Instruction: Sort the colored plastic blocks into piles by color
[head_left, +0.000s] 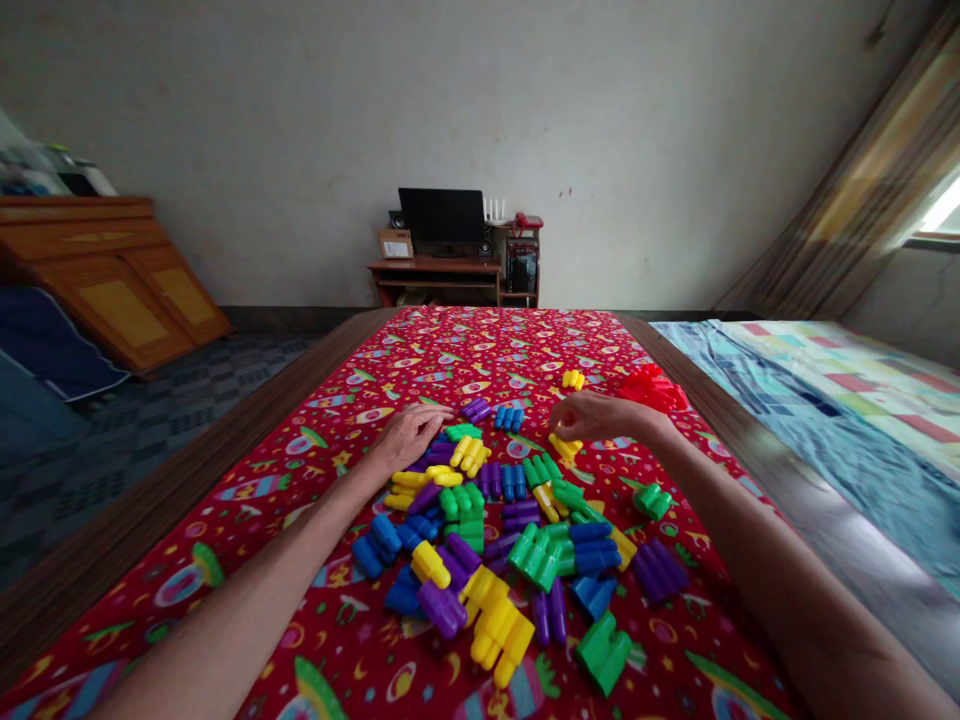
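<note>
A heap of plastic building blocks (495, 540) in yellow, green, blue and purple lies on a red patterned tablecloth (300, 480). My left hand (409, 435) rests palm down at the heap's far left edge, fingers curled over a green block (463, 432) and purple ones. My right hand (592, 415) hovers at the heap's far right, fingers pinched on a yellow block (564, 447) that hangs below them. A cluster of red blocks (651, 388) lies just behind my right wrist.
A lone yellow block (573, 379) and a blue one (510, 417) lie farther back. The table's wooden edge (150, 510) runs along both sides. A bed with a patchwork sheet (825, 400) stands right; a desk with a monitor (442, 220) is at the wall.
</note>
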